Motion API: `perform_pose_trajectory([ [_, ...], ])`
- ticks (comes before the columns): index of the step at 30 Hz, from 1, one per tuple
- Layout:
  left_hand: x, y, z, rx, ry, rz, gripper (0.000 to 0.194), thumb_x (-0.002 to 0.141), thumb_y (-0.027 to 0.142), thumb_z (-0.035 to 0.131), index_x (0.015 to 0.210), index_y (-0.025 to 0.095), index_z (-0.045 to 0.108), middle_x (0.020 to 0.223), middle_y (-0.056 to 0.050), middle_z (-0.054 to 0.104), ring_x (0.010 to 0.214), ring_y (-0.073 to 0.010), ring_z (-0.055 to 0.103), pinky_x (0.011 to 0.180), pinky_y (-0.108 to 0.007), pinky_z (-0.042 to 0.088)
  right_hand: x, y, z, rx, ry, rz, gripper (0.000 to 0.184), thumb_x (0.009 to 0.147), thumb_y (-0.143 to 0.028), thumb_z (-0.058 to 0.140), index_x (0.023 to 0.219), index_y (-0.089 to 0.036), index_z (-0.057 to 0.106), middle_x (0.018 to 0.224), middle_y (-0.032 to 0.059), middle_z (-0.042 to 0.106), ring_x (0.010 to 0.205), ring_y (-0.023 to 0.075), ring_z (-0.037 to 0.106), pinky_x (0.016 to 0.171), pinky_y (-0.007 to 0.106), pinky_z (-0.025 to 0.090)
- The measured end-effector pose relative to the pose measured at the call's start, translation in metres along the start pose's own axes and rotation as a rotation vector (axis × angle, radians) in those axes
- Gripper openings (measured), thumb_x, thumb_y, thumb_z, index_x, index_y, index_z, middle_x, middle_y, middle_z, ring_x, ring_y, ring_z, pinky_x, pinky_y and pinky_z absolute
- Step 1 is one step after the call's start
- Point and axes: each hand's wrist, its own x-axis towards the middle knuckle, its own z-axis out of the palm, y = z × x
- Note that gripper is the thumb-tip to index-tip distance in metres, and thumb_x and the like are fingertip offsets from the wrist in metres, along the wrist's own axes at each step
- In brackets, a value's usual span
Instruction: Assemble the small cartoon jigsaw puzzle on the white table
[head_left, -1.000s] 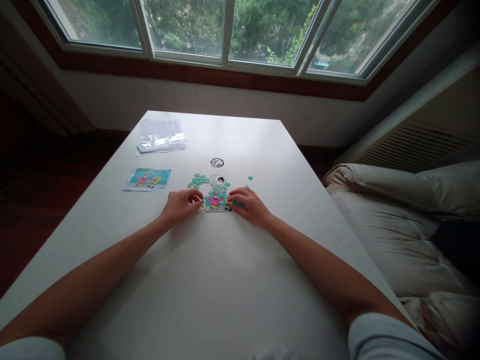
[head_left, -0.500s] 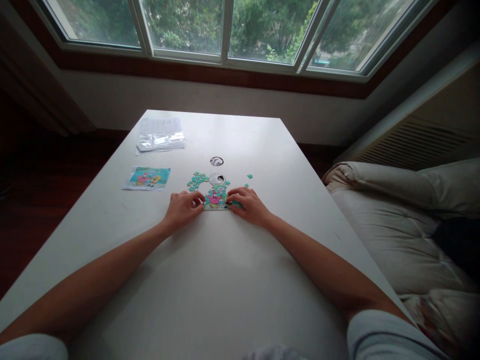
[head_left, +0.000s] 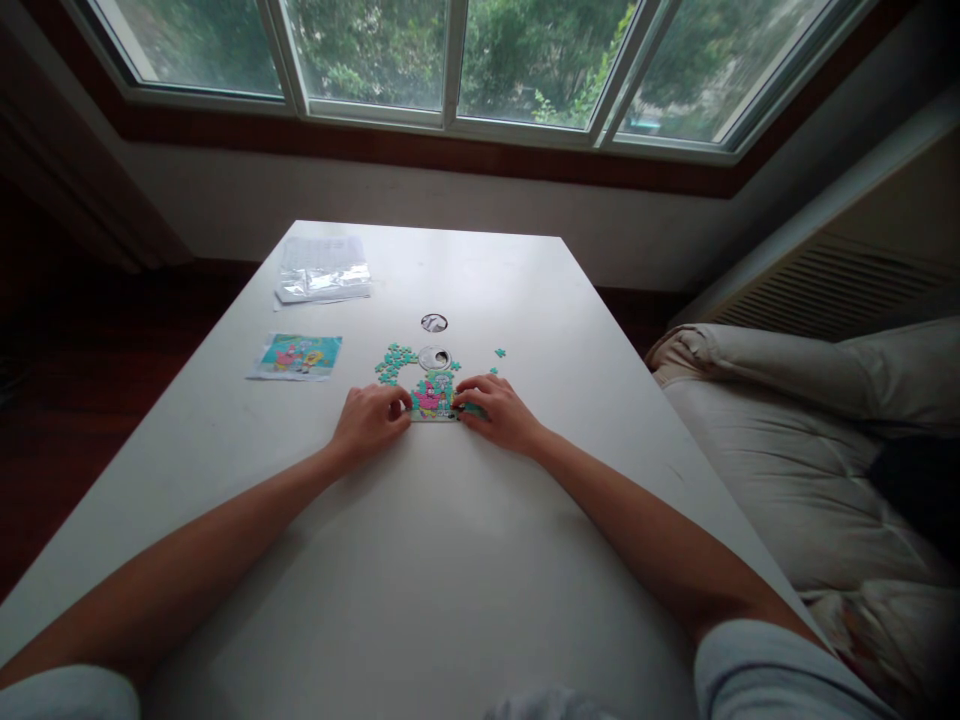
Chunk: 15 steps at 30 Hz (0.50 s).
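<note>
A partly assembled jigsaw puzzle (head_left: 431, 403) lies flat on the white table, showing a pink starfish character and other cartoon figures. At its left edge, my left hand (head_left: 369, 420) has thumb and fingers curled together on the border. My right hand (head_left: 499, 412) bends over the right side, its fingertips pressed on the puzzle and covering part of it. Loose teal puzzle pieces (head_left: 395, 362) are heaped just beyond my left hand. Past my right hand lie a few stray pieces, one of them a teal piece (head_left: 500, 353) set apart.
Behind the puzzle are a round metal tin (head_left: 433, 358) and a round dark-rimmed disc (head_left: 433, 323). A reference picture sheet (head_left: 298, 357) lies to the left, with a clear plastic bag and papers (head_left: 324, 268) farther back. A beige sofa (head_left: 780, 470) borders the white table (head_left: 450, 560) on the right.
My left hand has shifted very slightly to the right against the puzzle's edge. My right hand stays nearly in place, and the loose pieces look the same.
</note>
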Motion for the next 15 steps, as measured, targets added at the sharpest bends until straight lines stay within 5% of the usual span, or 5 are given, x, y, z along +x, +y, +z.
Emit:
perform_pose_trajectory([
  [15, -0.0057, 0.0016, 0.0034, 0.099, 0.013, 0.105, 0.01, 0.088, 0.023, 0.059, 0.082, 0.023, 0.068, 0.09, -0.003, 0.07, 0.091, -0.0233, 0.06, 0.081, -0.038, 0.036, -0.0003, 0.0003, 0.0018, 0.051, 0.021, -0.011, 0.014, 0.092, -0.026, 0.068, 0.105, -0.026, 0.073, 0.119, 0.0072, 0.068, 0.109, 0.0247, 0.059, 0.098, 0.042, 0.041],
])
